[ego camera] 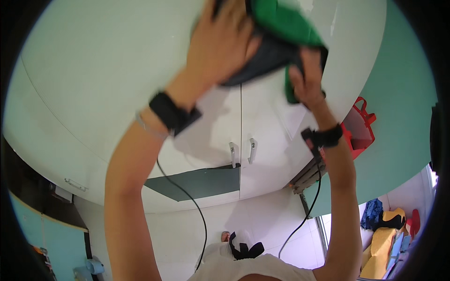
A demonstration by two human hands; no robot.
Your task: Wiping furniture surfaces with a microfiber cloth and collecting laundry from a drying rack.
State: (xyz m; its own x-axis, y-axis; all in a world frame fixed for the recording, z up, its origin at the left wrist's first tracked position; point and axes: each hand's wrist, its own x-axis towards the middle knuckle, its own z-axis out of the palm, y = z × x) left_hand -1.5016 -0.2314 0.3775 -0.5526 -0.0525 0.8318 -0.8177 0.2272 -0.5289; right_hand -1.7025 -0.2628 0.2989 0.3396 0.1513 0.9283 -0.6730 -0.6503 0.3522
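Both my hands are raised before white cabinet doors [274, 116]. At the top, blurred by motion, is a green and black item [288, 23] that looks like fabric; its exact kind is unclear. My right hand [309, 77] grips its lower right edge, thumb towards me, with a green piece hanging beside the palm. Across its dark left side lies my left hand [218, 49], fingers stretched upward and partly cut off by the frame; whether they close on it is unclear. Black straps [168, 110] with small devices and cables circle both wrists.
Two metal handles [232, 154] flank the door seam. A dark grey-green patch [207, 182] marks the left door's lower part. On the right hang a red bag [362, 130] and a green panel [397, 140]. Yellow cloth [379, 249] and other items lie at lower right.
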